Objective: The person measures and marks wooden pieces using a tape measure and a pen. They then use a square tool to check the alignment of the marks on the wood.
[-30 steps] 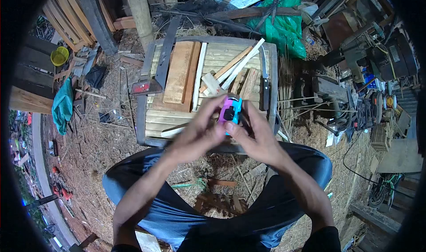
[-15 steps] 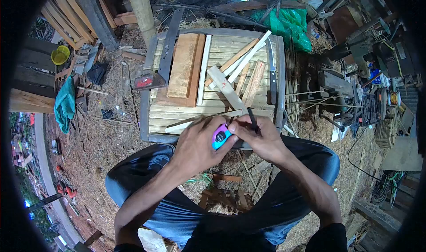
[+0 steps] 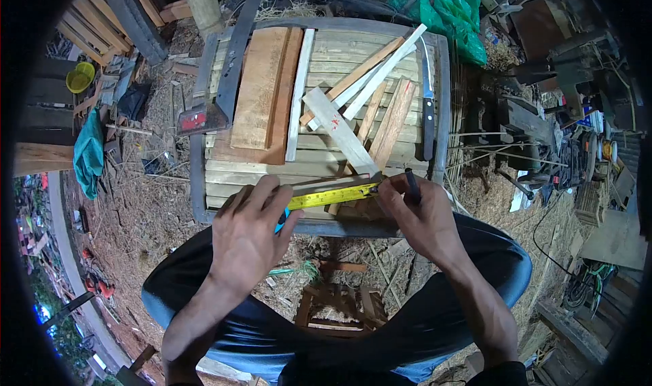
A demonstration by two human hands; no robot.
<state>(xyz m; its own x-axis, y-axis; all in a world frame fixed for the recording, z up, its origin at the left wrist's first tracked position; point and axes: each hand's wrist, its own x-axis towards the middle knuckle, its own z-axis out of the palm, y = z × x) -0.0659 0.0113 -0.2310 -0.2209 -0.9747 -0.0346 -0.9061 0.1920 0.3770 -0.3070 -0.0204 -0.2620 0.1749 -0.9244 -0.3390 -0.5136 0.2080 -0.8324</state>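
My left hand point(image 3: 248, 230) is closed around a tape measure, whose blue case point(image 3: 282, 221) is mostly hidden by the fingers. The yellow blade point(image 3: 329, 197) runs out to the right, above the near edge of the slatted table point(image 3: 234, 203). At the blade's end, my right hand point(image 3: 424, 216) pinches near the tip, with a dark pen point(image 3: 411, 181) upright between its fingers. Just behind the blade lies a thin wood strip point(image 3: 319, 184), partly covered. A pale board with red marks point(image 3: 343, 131) slants down toward my right fingers.
On the table are a large metal square point(image 3: 238, 74), a thick plank point(image 3: 261, 87), a white strip point(image 3: 301, 94), several loose wood sticks point(image 3: 394, 124) and a knife point(image 3: 428, 121) along the right edge. A green plastic bag point(image 3: 455, 19) sits behind. Wood shavings cover the ground.
My left hand has moved left with the tape case, away from my right hand. A length of yellow blade now spans between them. The view has shifted slightly.
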